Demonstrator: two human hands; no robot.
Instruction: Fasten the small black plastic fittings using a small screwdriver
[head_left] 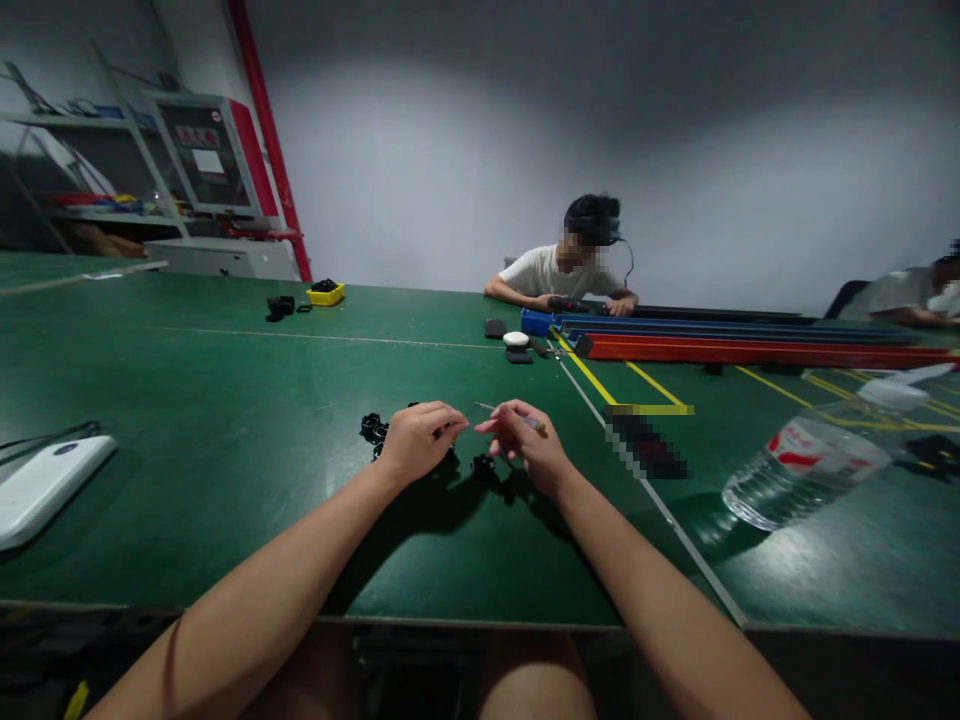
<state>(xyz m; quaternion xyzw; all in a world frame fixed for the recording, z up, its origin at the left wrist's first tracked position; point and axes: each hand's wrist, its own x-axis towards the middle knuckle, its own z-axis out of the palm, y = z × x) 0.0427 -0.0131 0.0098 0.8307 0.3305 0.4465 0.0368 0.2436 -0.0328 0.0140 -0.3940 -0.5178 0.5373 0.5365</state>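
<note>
My right hand (526, 440) is closed around a slim pointed tool (535, 424). Its thin metal tip points left, toward my other hand, and its brownish end sticks out past my knuckles. Whether it is a knife or a screwdriver is too small to tell. Close by on the left, my left hand (424, 438) has its fingertips pinched together; whatever they hold is hidden. Small black parts (373, 428) lie on the table just beyond and left of that hand, partly covered by it. Another black part (482, 465) sits below and between my hands.
The green table (225, 440) bears a white power bank (56, 490) at left and a water bottle (810, 465) at right. A yellow tray (326, 293) stands farther back. Long red rails (720, 349) lie at back right, near a co-worker (551, 270) holding a dark tool.
</note>
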